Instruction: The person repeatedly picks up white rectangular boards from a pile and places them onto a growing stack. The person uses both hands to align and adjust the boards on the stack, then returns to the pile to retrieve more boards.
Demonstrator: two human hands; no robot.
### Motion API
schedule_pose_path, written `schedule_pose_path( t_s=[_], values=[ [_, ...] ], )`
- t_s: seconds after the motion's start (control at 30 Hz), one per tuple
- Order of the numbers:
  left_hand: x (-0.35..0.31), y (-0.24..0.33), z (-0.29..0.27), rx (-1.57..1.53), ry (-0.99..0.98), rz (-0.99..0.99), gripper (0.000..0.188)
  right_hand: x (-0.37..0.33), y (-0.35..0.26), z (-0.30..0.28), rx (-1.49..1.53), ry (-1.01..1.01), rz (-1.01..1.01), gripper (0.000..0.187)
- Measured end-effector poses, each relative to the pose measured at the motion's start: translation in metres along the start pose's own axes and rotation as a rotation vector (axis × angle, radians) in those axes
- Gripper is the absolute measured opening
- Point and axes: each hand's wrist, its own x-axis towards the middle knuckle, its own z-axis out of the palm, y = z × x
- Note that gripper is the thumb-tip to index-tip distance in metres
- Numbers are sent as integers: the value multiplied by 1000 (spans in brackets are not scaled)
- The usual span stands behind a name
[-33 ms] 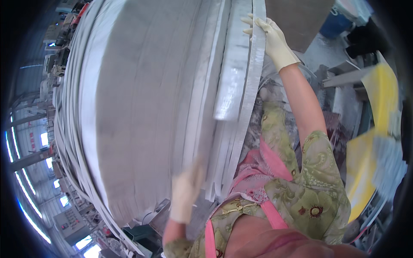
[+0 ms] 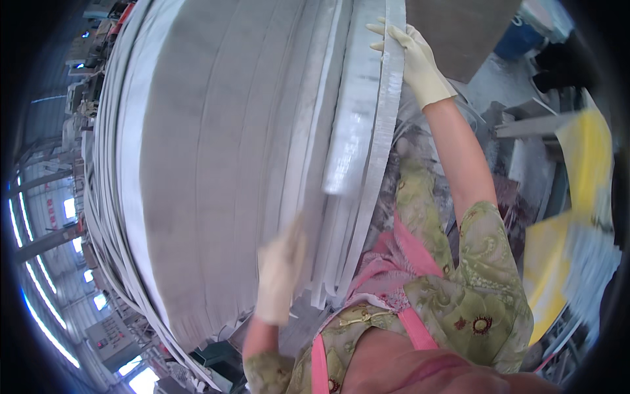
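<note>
A big stack of long, pale grey sheets or slabs (image 2: 230, 151), standing on edge, fills the left and middle. Along its right side runs a narrow grey strip-like piece (image 2: 380, 131), beside a shiny whitish panel (image 2: 351, 131). My right hand (image 2: 415, 60), in a cream rubber glove, wraps round the upper part of this strip, with fingertips showing past its left side. My left hand (image 2: 282, 266), in a matching glove, is in front of the stack's lower part. Motion smears its fingers, and I cannot tell whether it touches the sheets.
A brown board (image 2: 453, 33) stands at the top right, with a blue bucket (image 2: 518, 38) beyond it. Yellow sheeting (image 2: 584, 164) and a grey metal bar (image 2: 535, 126) are at the right. A control box (image 2: 111, 338) stands lower left.
My left hand has moved a little upward along the stack. My right hand keeps its hold on the strip. The view has shifted slightly.
</note>
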Motion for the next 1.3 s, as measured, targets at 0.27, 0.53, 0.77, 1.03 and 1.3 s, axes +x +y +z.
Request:
schedule_pose_path(
  t_s=[0.27,0.53,0.77,1.03,1.3],
  values=[
    [435,124,53,325,429,247,72,211,-2,-21,-312,-124,-71,62],
    [503,133,83,402,429,-120,53,286,8,19,-1176,109,-227,90],
    [512,137,50,322,196,-278,42,289,10,43,-1141,19,-221,86],
    [435,149,78,233,-284,-241,66,286,-8,54,-1201,-38,107,75],
    [510,159,45,-657,241,167,63,283,-22,44,-527,-240,288,61]
  ],
)
